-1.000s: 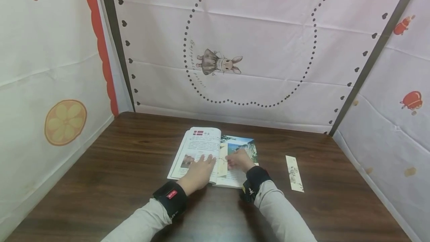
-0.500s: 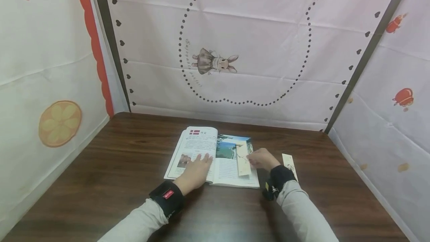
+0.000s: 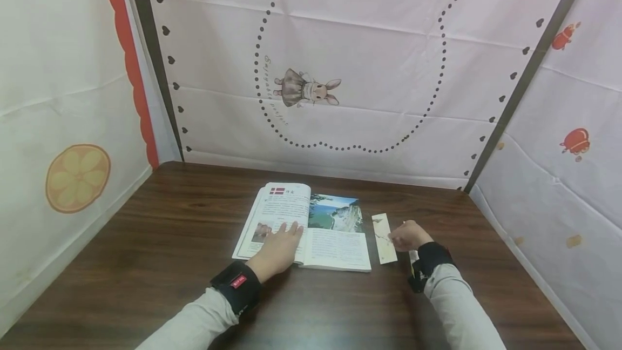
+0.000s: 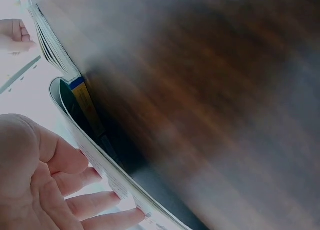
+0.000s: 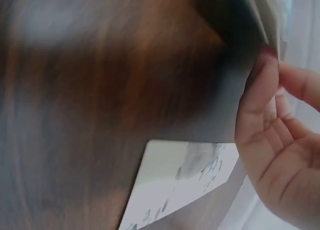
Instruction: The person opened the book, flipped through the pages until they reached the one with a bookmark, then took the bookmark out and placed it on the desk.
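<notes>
An open book lies on the table with a text page at left and a coastal photo on the right page. My left hand rests on the left page, its fingers spread over the paper. To the right of the book, my right hand pinches a cream bookmark by its right edge, between thumb and fingers. The held bookmark hangs over the table with its branch print showing. In the right wrist view a second bookmark, pale with grey print, lies flat below the hand; in the head view the wrist mostly hides it.
The brown wooden table spreads around the book on all sides. Printed cloth walls stand behind it and along both sides, the back one bearing a rabbit figure. Black straps with cameras circle both wrists.
My right hand has carried the bookmark rightward, off the right page and past the book's edge, uncovering the photo. The left hand stays on the left page. The head view has shifted slightly.
</notes>
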Demonstrator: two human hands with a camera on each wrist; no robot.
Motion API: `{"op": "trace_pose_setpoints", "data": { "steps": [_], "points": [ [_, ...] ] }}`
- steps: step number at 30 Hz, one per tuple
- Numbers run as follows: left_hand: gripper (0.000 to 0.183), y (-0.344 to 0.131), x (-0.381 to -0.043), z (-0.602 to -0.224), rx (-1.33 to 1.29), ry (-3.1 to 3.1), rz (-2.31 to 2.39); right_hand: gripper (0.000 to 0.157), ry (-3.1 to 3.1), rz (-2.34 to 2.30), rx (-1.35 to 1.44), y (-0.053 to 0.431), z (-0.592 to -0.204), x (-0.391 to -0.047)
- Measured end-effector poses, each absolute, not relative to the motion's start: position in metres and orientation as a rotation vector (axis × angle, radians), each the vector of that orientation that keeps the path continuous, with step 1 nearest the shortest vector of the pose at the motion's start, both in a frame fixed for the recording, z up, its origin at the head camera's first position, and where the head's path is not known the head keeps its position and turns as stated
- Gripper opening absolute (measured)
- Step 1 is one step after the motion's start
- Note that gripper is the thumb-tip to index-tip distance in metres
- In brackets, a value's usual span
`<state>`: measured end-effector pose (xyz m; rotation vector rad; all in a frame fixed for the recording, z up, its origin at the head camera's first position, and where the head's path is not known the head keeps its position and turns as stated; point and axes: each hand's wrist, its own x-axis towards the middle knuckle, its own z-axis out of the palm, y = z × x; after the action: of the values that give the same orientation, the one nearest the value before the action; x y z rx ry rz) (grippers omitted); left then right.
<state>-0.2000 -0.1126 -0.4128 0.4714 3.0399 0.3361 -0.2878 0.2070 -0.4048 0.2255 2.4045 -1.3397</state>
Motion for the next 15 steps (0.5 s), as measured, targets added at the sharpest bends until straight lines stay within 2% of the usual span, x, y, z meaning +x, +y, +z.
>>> {"op": "trace_pose_setpoints", "data": {
  "steps": [2,5,9,15],
  "points": [
    [0.047,-0.112,-0.2,-0.413,0.466,3.04,0.332,0.024,2.471,-1.314,0.249,0.206,-0.409,-0.29],
    [0.047,-0.112,-0.2,-0.412,0.452,3.034,0.333,0.03,2.625,-1.192,0.243,0.204,-0.415,-0.29],
    [0.048,-0.112,-0.199,-0.411,0.437,3.027,0.341,0.017,2.768,-0.995,0.24,0.2,-0.416,-0.287],
    [0.048,-0.111,-0.201,-0.41,0.43,3.02,0.307,0.013,2.889,-0.827,0.179,0.194,-0.41,-0.284]
  ]
}}
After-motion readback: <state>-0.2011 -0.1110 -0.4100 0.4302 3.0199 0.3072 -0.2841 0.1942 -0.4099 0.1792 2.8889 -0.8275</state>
